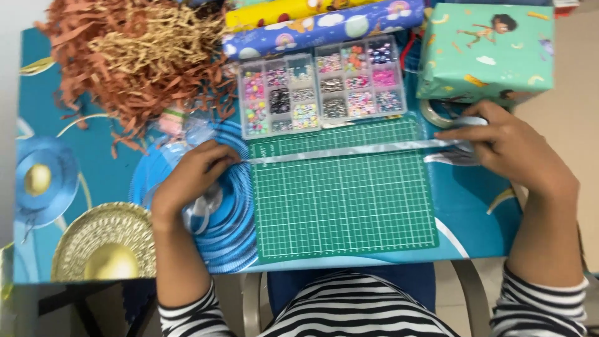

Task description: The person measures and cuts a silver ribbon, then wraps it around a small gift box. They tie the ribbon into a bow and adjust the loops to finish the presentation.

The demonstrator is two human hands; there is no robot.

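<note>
A silver ribbon (349, 151) is stretched flat across the top of a green cutting mat (343, 200). My left hand (190, 178) pinches the ribbon's left end just off the mat's left edge, with a loose loop of ribbon under the palm. My right hand (508, 150) presses down the right end past the mat's right edge, where more ribbon (446, 159) bunches under the fingers. Both arms wear black and white striped sleeves.
A clear compartment box of coloured beads (321, 87) lies just behind the mat. Brown and tan shredded paper (137, 56) piles at the back left. Rolls of wrapping paper (324, 22) and a wrapped green box (486, 50) stand at the back. A tape ring (437, 115) lies near the box.
</note>
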